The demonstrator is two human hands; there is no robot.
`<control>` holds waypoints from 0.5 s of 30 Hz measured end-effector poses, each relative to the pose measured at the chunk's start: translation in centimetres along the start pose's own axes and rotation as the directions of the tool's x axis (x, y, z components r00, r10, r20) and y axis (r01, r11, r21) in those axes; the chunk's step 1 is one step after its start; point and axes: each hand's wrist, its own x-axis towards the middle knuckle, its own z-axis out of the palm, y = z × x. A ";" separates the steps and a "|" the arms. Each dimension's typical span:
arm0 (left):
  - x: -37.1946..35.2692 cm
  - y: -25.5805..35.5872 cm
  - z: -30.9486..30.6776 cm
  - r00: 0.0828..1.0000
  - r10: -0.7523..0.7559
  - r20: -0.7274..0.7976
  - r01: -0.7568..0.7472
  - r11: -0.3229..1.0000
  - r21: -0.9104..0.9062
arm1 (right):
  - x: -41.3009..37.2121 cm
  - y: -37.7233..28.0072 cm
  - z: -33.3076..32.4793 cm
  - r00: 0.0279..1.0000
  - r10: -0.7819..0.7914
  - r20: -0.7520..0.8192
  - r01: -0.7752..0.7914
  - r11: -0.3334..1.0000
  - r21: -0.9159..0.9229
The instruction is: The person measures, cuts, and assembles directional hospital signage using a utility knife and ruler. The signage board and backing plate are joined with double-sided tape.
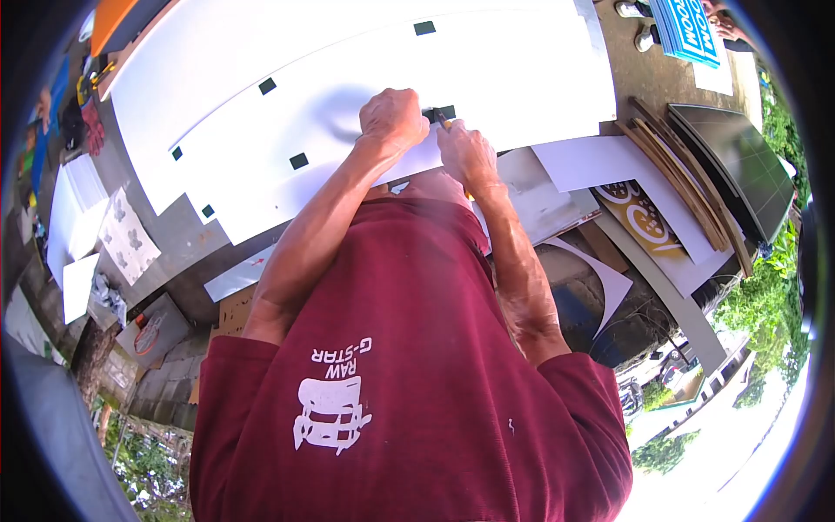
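A large white sheet (235,96) lies in front of me, with several small dark green squares along it that look like patches or cut-outs. My left hand (389,115) is closed in a fist over the sheet; whatever its fingers grip is hidden. Just right of it, my right hand (470,158) grips a slim tool (443,120) with a dark tip and an orange-tan part, possibly a cutter. The tip points at a dark square (447,112) near the sheet's front edge. Both hands are close together, a small gap apart.
Loose white boards (591,163) and wooden strips (683,178) lie on the right, beside a dark glossy panel (739,165). Red gloves (92,126) are at far left. Another person's shoes (644,36) and blue lettered boards (687,30) appear at upper right.
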 end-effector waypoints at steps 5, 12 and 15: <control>-0.1 -0.2 0.2 1.000 0.007 -0.003 -0.007 1.000 0.004 | -1.2 0.3 0.7 0.998 0.027 0.048 -0.026 0.999 -0.023; -1.0 -2.5 -2.3 0.994 0.082 0.070 -0.070 0.985 -0.159 | -1.9 2.1 -1.6 0.998 0.069 0.008 -0.069 0.976 0.208; -3.3 -4.2 -4.5 0.980 0.111 0.167 -0.052 0.944 -0.326 | 0.1 0.7 -2.1 0.984 0.124 -0.126 -0.103 0.982 0.157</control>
